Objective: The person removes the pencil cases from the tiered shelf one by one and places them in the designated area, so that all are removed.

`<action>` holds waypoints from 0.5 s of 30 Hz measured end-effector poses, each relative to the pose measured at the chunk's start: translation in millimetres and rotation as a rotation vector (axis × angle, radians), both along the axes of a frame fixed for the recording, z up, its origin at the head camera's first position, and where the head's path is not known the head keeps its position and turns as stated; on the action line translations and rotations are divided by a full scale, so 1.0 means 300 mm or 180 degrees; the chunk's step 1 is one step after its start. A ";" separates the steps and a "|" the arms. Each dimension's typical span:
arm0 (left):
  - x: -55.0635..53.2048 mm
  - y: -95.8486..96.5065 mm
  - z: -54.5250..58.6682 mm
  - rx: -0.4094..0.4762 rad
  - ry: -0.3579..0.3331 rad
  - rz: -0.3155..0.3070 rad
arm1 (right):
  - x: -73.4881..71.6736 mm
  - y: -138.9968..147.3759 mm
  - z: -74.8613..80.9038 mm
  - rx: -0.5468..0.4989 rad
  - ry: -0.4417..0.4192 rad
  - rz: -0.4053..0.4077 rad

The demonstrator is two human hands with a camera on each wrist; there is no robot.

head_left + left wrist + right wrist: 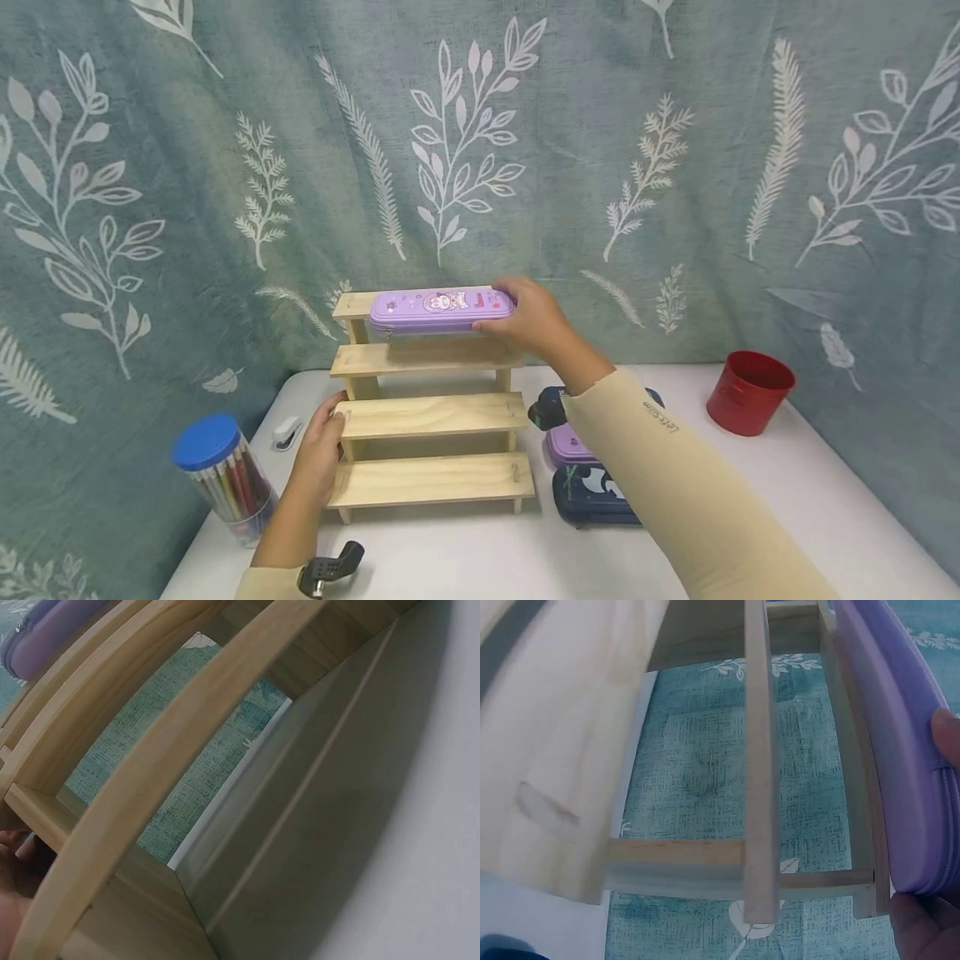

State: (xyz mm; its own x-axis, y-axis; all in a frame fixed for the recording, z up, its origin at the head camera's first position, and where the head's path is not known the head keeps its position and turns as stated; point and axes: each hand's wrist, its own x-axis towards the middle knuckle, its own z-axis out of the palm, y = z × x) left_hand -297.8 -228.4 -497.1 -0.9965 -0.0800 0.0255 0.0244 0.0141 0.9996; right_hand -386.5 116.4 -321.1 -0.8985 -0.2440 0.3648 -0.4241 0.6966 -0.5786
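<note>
A purple pencil case (442, 311) with a cartoon print lies lengthwise along the top step of the wooden tiered shelf (435, 417), overlapping its front edge in the head view. My right hand (528, 317) grips the case by its right end, thumb in front and fingers behind. In the right wrist view, the zipped side of the case (900, 750) shows close against the shelf's top board. My left hand (321, 446) holds the left end of the shelf near its lower steps. Part of that hand (15, 877) shows at the wood's edge in the left wrist view.
Right of the shelf, partly behind my right sleeve, lie another purple case (567, 446) and a dark case (592, 496). A red bucket (750, 392) stands farther right. On the left are a blue-lidded jar of pencils (228, 479) and a small white item (287, 432).
</note>
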 end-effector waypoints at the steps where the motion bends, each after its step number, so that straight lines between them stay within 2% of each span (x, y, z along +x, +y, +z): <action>1: 0.002 -0.004 -0.001 -0.0007 -0.0005 0.0016 | 0.010 0.000 -0.009 -0.0005 0.0008 -0.0005; 10: 0.004 -0.014 -0.004 0.0056 -0.0017 -0.0011 | 0.140 0.044 -0.104 -0.0203 0.0056 -0.0027; 15: -0.003 -0.005 -0.002 0.0079 0.0038 -0.0052 | 0.217 0.091 -0.153 -0.0224 0.0088 -0.0152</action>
State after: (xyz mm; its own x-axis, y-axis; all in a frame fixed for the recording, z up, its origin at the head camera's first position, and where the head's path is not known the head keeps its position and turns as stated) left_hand -298.7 -229.9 -497.7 -0.9973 -0.0644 0.0355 0.0363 -0.0113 0.9993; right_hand -321.4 143.6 -367.2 -0.8979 -0.1740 0.4043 -0.4078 0.6746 -0.6153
